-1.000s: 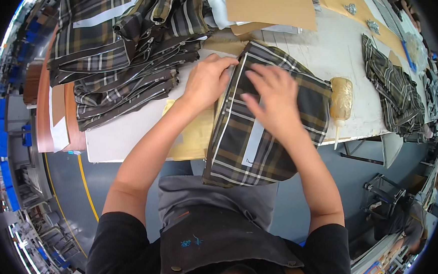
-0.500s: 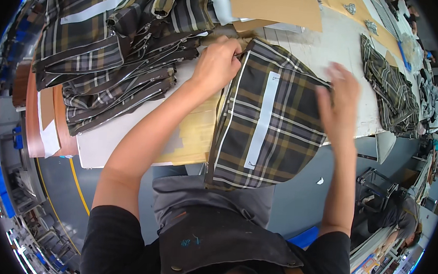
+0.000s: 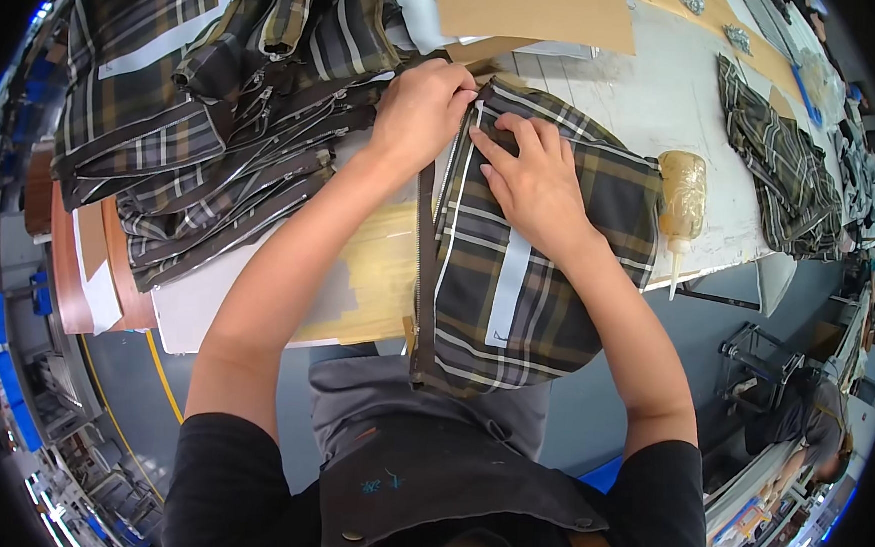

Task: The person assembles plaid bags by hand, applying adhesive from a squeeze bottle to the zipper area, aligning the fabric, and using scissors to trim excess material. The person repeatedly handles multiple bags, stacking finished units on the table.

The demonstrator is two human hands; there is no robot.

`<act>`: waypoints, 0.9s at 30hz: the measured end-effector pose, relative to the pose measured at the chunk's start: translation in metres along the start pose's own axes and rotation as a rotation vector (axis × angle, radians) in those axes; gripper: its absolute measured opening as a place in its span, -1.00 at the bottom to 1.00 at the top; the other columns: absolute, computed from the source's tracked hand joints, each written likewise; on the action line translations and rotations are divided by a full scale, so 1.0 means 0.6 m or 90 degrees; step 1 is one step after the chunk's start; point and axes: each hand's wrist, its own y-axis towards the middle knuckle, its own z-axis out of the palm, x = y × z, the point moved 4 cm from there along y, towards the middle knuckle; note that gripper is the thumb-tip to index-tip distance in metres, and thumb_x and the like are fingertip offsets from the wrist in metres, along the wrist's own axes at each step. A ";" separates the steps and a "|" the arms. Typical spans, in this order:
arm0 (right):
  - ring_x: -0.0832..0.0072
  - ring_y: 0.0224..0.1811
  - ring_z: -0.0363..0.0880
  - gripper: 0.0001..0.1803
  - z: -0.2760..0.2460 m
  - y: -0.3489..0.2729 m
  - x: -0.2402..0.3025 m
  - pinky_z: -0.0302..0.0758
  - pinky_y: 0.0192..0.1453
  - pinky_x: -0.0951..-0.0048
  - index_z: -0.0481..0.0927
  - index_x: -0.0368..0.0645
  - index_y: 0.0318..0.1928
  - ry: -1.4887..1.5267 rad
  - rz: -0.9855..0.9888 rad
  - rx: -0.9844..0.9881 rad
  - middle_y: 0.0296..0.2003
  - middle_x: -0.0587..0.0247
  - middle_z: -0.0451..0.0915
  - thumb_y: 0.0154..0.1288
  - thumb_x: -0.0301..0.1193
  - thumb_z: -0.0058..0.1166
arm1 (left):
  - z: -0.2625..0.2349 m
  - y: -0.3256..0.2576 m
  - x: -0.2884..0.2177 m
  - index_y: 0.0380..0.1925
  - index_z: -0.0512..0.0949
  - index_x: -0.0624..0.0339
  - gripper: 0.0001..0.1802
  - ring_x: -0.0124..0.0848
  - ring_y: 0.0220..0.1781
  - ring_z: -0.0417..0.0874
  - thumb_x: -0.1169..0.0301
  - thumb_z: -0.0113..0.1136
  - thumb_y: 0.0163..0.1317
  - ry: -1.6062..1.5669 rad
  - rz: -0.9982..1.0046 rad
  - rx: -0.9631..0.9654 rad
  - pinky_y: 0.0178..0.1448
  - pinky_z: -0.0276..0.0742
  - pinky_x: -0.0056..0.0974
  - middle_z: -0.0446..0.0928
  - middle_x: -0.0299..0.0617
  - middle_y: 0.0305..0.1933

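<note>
A plaid fabric panel [image 3: 567, 291] in dark, olive and white checks lies in front of me, its near end hanging over the table edge. Along its left side run a dark zipper [image 3: 424, 263] and a narrow white strip. A wider pale strip [image 3: 508, 293] lies down its middle, partly under my right wrist. With closed fingers, my left hand [image 3: 419, 110] grips the panel's upper left corner at the zipper tape. My right hand [image 3: 538, 184] rests on the panel, fingers apart, the tips by the white strip near that corner.
Left of the panel is a pile of plaid pieces with zippers [image 3: 256, 132]. A bottle of amber liquid [image 3: 683, 193] lies right of the panel, nozzle toward me. More plaid pieces [image 3: 775, 164] lie far right. Brown card [image 3: 533, 14] is at the back. Another person [image 3: 809, 422] sits at right.
My right hand has moved left from the panel's right edge onto its upper left part, uncovering the bottle. My left hand keeps its grip at the corner. The view has shifted slightly.
</note>
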 end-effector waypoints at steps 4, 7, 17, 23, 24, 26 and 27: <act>0.20 0.12 0.32 -0.62 0.000 -0.001 -0.001 0.31 0.15 0.19 0.58 -0.05 0.05 0.025 0.002 0.010 0.04 0.19 0.40 0.18 -0.40 0.18 | 0.011 0.001 0.014 -0.34 0.63 0.26 -0.90 -0.16 -0.35 0.61 0.50 0.23 0.13 -0.040 -0.016 0.030 -0.23 0.50 -0.17 0.58 -0.07 -0.36; 0.19 0.14 0.31 -0.63 -0.005 0.001 -0.002 0.31 0.16 0.19 0.59 -0.04 0.05 0.037 0.004 0.015 0.05 0.18 0.40 0.18 -0.42 0.17 | 0.013 0.005 0.015 -0.34 0.64 0.24 -0.89 -0.12 -0.31 0.61 0.46 0.21 0.14 -0.045 -0.011 0.062 -0.21 0.51 -0.14 0.58 -0.07 -0.36; 0.00 0.17 0.37 -0.49 -0.160 -0.047 -0.124 0.29 0.24 0.03 0.50 -0.11 0.13 -0.178 0.162 -0.121 0.12 -0.01 0.41 0.15 -0.29 0.24 | -0.006 0.021 0.007 -0.32 0.63 0.31 -0.87 -0.24 -0.38 0.62 0.52 0.26 0.11 -0.042 0.028 0.133 -0.24 0.51 -0.25 0.57 -0.08 -0.36; 0.04 0.00 0.51 -0.38 -0.181 -0.201 -0.291 0.42 0.09 0.13 0.39 -0.27 0.21 0.008 0.508 -0.008 -0.08 -0.15 0.54 0.32 -0.07 0.08 | 0.003 0.034 0.004 -0.31 0.63 0.33 -0.85 -0.21 -0.33 0.64 0.53 0.19 0.11 -0.025 0.092 0.186 -0.19 0.53 -0.24 0.58 -0.07 -0.35; 0.10 -0.04 0.54 -0.37 -0.181 -0.200 -0.289 0.43 0.06 0.18 0.38 -0.29 0.21 0.047 0.551 0.015 -0.13 -0.15 0.55 0.34 -0.05 0.06 | 0.004 0.034 0.005 -0.31 0.63 0.33 -0.85 -0.20 -0.32 0.64 0.53 0.18 0.11 -0.017 0.109 0.191 -0.18 0.53 -0.24 0.58 -0.07 -0.35; 0.25 -0.10 0.58 -0.36 -0.198 -0.197 -0.294 0.46 0.00 0.29 0.38 -0.31 0.21 0.077 0.611 0.012 -0.19 -0.12 0.57 0.36 -0.04 0.02 | 0.002 0.032 0.008 -0.30 0.63 0.35 -0.83 -0.19 -0.30 0.64 0.53 0.15 0.11 -0.011 0.111 0.194 -0.16 0.54 -0.23 0.59 -0.06 -0.34; 0.33 -0.11 0.58 -0.37 -0.214 -0.195 -0.300 0.47 -0.03 0.34 0.38 -0.32 0.20 0.073 0.627 -0.015 -0.20 -0.08 0.58 0.37 -0.04 0.01 | 0.000 0.031 0.007 -0.30 0.62 0.35 -0.82 -0.19 -0.29 0.64 0.53 0.14 0.11 -0.007 0.112 0.197 -0.15 0.54 -0.23 0.59 -0.05 -0.33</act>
